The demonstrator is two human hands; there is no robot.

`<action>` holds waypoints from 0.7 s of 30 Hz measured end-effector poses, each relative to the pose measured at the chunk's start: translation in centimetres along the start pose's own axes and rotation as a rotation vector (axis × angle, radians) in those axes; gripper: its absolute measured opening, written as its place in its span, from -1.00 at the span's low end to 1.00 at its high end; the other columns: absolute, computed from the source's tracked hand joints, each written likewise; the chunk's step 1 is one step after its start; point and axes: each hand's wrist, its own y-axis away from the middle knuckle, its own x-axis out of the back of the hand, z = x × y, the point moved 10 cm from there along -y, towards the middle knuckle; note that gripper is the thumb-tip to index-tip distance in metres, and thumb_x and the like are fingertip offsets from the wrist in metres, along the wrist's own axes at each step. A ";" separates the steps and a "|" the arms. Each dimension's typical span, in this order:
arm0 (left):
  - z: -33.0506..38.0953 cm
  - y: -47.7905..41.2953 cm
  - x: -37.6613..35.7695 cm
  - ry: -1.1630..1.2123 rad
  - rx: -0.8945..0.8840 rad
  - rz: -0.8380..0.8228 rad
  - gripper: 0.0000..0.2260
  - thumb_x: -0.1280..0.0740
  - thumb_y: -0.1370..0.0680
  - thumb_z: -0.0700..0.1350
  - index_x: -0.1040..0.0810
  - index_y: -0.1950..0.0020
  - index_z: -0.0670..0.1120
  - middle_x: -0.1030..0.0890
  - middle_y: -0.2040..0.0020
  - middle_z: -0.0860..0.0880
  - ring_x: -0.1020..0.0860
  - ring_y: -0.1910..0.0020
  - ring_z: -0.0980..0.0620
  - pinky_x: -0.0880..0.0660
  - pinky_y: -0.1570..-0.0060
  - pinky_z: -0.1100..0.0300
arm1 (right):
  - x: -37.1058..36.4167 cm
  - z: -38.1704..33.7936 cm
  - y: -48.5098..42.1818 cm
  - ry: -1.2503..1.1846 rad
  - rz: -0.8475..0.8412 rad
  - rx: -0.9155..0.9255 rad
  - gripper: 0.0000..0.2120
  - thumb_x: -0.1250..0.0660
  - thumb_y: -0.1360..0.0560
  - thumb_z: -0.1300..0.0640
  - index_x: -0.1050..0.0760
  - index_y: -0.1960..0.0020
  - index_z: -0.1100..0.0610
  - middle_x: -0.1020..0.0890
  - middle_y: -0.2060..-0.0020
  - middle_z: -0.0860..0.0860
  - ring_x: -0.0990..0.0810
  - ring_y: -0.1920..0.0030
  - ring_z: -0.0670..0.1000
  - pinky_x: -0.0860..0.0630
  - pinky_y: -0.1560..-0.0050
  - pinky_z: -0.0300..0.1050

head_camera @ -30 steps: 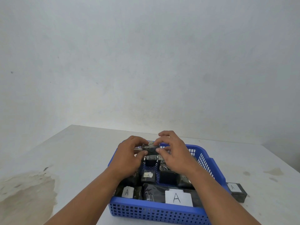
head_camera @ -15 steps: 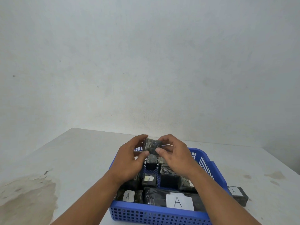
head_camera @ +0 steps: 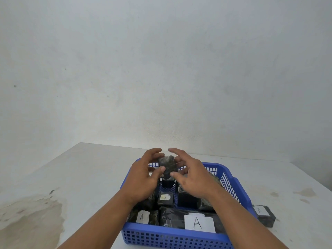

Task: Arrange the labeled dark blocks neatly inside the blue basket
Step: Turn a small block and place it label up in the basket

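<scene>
Above the far half of the blue basket [head_camera: 170, 239], lifted clear of the other blocks: one small dark block [head_camera: 168, 165], wrapped in shiny film, tilted, no label visible on the side toward the camera. Pinched from the left by the left hand [head_camera: 143, 178], thumb on the near face, fingers [head_camera: 152, 152] curled round the far side. Gripped from the right by the right hand [head_camera: 193, 178] as well, thumb at the lower near edge, some fingers behind the block, index finger raised free above it.

Inside the basket, along the near wall: a long block [head_camera: 190, 221] with a big white "A" label, and just beside it on the left a short block [head_camera: 143, 216] with a smaller "A" label. Behind these two, near the middle, a little block [head_camera: 165, 198] with a yellowish label. More dark blocks partly hidden under both wrists.

Outside the basket, just beside its right wall, on the tabletop [head_camera: 80, 177]: one loose block [head_camera: 264, 215], also marked "A". On the left part of the tabletop, a wide brownish stain [head_camera: 30, 218]. Behind everything, a plain pale wall [head_camera: 161, 69].
</scene>
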 end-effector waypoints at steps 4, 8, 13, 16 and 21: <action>-0.3 0.0 0.0 0.070 0.031 0.006 -0.59 -0.40 -0.55 -0.14 -0.38 -0.33 0.12 -0.57 -0.22 0.18 -0.55 -0.17 0.28 -0.48 -0.09 0.41 | 0.2 -0.3 0.1 -0.003 0.021 0.027 -0.45 -0.47 -0.49 0.12 -0.38 -0.31 -0.36 -0.58 -0.03 -0.25 -0.65 0.03 -0.10 -0.64 0.02 -0.19; -0.9 0.0 -0.5 0.090 0.086 -0.029 -0.62 -0.39 -0.55 -0.12 -0.39 -0.27 0.21 -0.59 -0.15 0.17 -0.58 -0.11 0.29 -0.53 -0.07 0.36 | 0.8 0.0 0.0 -0.053 0.064 0.003 -0.52 -0.46 -0.49 0.19 -0.43 -0.20 -0.30 -0.63 -0.02 -0.15 -0.67 0.02 -0.09 -0.65 0.01 -0.14; -0.9 0.1 -0.7 0.077 0.077 -0.055 -0.60 -0.39 -0.55 -0.16 -0.44 -0.27 0.25 -0.64 -0.05 0.09 -0.61 -0.09 0.19 -0.56 0.00 0.29 | 0.5 0.0 0.1 -0.127 0.033 -0.024 -0.70 -0.38 -0.55 0.15 -0.46 -0.17 -0.18 -0.67 0.02 -0.08 -0.70 0.03 -0.11 -0.66 -0.02 -0.12; -0.5 0.1 -0.9 0.063 0.043 -0.072 -0.59 -0.41 -0.53 -0.17 -0.49 -0.29 0.22 -0.64 -0.04 0.14 -0.58 -0.12 0.22 -0.53 0.05 0.38 | 0.8 0.2 0.1 -0.209 0.078 -0.060 -0.84 -0.40 -0.55 -0.02 -0.47 -0.08 -0.06 -0.68 0.08 0.00 -0.72 0.11 -0.01 -0.67 0.04 0.07; -0.3 0.1 -1.0 0.066 0.048 -0.093 -0.58 -0.36 -0.58 -0.11 -0.43 -0.39 0.21 -0.59 -0.16 0.17 -0.53 -0.19 0.28 -0.49 -0.02 0.43 | 1.1 0.8 -0.2 -0.307 0.093 -0.107 -0.82 -0.43 -0.53 0.04 -0.49 -0.03 0.07 -0.71 0.06 0.03 -0.70 0.01 0.03 -0.60 -0.14 0.19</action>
